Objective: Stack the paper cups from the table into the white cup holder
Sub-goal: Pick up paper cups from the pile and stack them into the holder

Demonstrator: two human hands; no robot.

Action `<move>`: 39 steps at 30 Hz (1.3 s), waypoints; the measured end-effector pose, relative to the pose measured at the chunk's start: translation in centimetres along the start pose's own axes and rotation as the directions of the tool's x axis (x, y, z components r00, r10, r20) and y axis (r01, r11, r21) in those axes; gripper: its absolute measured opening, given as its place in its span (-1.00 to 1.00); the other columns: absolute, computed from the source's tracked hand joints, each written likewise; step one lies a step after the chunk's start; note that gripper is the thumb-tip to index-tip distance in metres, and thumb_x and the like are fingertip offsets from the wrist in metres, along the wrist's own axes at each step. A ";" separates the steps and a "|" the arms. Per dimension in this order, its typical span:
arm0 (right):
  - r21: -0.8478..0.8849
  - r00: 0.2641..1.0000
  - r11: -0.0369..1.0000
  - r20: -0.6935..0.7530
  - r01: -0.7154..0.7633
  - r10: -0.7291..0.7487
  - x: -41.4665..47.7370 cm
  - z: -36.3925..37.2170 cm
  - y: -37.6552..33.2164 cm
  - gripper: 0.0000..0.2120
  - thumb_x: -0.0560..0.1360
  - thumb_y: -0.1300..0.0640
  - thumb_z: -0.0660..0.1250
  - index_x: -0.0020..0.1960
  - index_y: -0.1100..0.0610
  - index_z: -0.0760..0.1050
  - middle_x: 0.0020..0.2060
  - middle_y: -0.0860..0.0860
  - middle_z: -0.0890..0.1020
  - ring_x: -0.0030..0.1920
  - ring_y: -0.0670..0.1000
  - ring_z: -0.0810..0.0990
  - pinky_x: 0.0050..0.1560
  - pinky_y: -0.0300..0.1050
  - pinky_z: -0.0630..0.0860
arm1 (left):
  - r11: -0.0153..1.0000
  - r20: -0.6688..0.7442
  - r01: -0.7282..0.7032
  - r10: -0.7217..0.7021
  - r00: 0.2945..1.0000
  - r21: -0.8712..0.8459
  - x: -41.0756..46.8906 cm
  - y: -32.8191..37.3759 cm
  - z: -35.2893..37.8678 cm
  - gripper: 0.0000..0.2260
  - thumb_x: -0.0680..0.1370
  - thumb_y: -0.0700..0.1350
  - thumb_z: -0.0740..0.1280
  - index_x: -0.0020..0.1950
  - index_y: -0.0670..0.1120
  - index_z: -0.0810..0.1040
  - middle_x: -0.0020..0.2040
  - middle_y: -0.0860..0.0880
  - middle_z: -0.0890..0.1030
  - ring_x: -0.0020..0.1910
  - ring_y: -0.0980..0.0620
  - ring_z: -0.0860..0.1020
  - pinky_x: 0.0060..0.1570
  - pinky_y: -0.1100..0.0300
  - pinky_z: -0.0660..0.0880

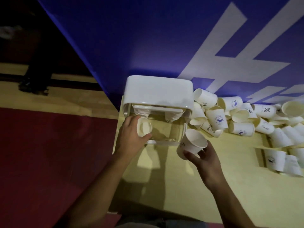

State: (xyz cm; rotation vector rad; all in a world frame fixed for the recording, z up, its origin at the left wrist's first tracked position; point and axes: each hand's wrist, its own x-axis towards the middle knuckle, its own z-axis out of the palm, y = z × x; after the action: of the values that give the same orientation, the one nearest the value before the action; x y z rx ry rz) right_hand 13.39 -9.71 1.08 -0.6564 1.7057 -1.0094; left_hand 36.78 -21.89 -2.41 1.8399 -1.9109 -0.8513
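The white cup holder (158, 91) stands at the table's far left corner, its clear front showing cup stacks hanging inside at left and right. My left hand (130, 137) holds a paper cup (144, 127) under the holder's left opening, mouth towards me. My right hand (205, 160) grips a second paper cup (191, 144) by its base, tilted, just right of the holder's front. A heap of loose paper cups (238, 116) lies on the table to the right of the holder.
The pale yellow table (189, 186) ends just left of the holder, with red floor (49, 153) beyond. A blue wall (148, 38) with white lettering rises behind. More cups lie in recesses (279, 160) at the right edge.
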 end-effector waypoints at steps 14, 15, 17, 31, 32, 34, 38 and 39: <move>-0.323 0.955 0.900 0.046 0.293 -0.295 2.9 7.5 -1.1 -0.38 0.35 0.10 0.64 0.29 -0.10 0.42 0.13 -0.26 0.58 0.14 -0.21 0.56 0.01 -0.38 0.48 | 0.993 0.248 0.094 -0.109 0.963 0.069 3.0 -3.2 2.4 -0.10 0.28 0.03 0.67 0.53 0.08 0.29 0.44 0.02 0.47 0.41 -0.07 0.45 0.31 -0.08 0.49; -0.320 0.946 0.892 0.058 0.320 -0.319 3.2 8.3 -1.3 -0.38 0.35 0.10 0.64 0.30 -0.06 0.42 0.14 -0.23 0.58 0.14 -0.20 0.56 0.01 -0.39 0.48 | 0.993 0.245 0.110 -0.116 0.963 0.041 2.8 -3.4 2.3 -0.09 0.28 0.03 0.68 0.52 0.08 0.30 0.43 0.02 0.48 0.40 -0.06 0.46 0.28 -0.07 0.51; -0.318 0.924 0.868 0.092 0.381 -0.372 4.1 10.2 -1.5 -0.37 0.33 0.09 0.65 0.29 -0.07 0.42 0.15 -0.21 0.58 0.15 -0.23 0.55 0.03 -0.42 0.46 | 0.991 0.210 0.125 -0.115 0.971 -0.039 2.2 -3.9 1.8 -0.23 0.31 -0.04 0.65 0.44 0.06 0.38 0.32 0.04 0.54 0.30 -0.02 0.52 0.13 0.04 0.54; -0.525 0.935 0.784 0.291 0.332 -0.201 8.3 15.3 2.8 -0.25 0.55 -0.10 0.44 0.62 0.06 0.20 0.51 0.02 0.42 0.47 0.02 0.39 0.41 -0.13 0.36 | 0.924 0.198 0.281 -0.234 0.952 -0.258 2.1 -4.8 1.2 -0.71 0.72 -0.12 0.18 0.39 -0.02 0.58 0.24 -0.03 0.66 0.23 -0.01 0.61 0.08 0.25 0.49; -0.551 0.937 0.767 0.294 0.328 -0.190 8.6 15.3 3.0 -0.30 0.59 -0.06 0.40 0.63 0.05 0.18 0.51 0.05 0.42 0.48 0.07 0.39 0.42 -0.07 0.37 | 0.935 0.187 0.274 -0.234 0.954 -0.225 2.2 -4.8 1.3 -0.69 0.71 -0.18 0.19 0.42 -0.03 0.56 0.31 -0.03 0.63 0.27 0.01 0.58 0.09 0.32 0.43; -0.575 0.937 0.752 0.304 0.323 -0.170 9.3 15.1 3.3 -0.35 0.62 0.00 0.36 0.63 0.04 0.19 0.50 0.07 0.43 0.47 0.11 0.41 0.43 -0.02 0.39 | 0.946 0.146 0.251 -0.224 0.964 -0.204 2.2 -4.7 1.3 -0.67 0.68 -0.26 0.23 0.39 -0.02 0.59 0.28 0.00 0.65 0.19 0.08 0.59 0.00 0.46 0.38; -0.572 0.921 0.750 0.370 0.330 -0.123 10.4 14.9 3.2 -0.38 0.64 0.05 0.34 0.63 -0.01 0.19 0.51 0.06 0.42 0.49 0.11 0.40 0.45 -0.04 0.35 | 0.950 0.099 0.226 -0.209 0.973 -0.216 1.9 -4.8 1.3 -0.64 0.60 -0.34 0.30 0.27 0.01 0.66 0.08 0.06 0.71 0.00 0.15 0.62 -0.19 0.61 0.36; -0.577 0.912 0.742 0.394 0.341 -0.113 10.5 14.8 3.1 -0.38 0.64 0.04 0.32 0.63 -0.03 0.17 0.52 0.06 0.41 0.49 0.12 0.39 0.46 -0.02 0.34 | 0.949 0.096 0.225 -0.209 0.973 -0.221 1.9 -4.9 1.2 -0.65 0.60 -0.34 0.32 0.26 0.01 0.67 0.06 0.06 0.71 0.00 0.13 0.63 -0.19 0.61 0.37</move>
State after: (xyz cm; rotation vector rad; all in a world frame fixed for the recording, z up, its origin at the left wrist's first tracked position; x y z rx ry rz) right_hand 23.73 -21.32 -8.82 -1.4340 1.6671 -0.4019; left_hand 39.64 -23.37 -6.75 1.9201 -1.5881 -1.1728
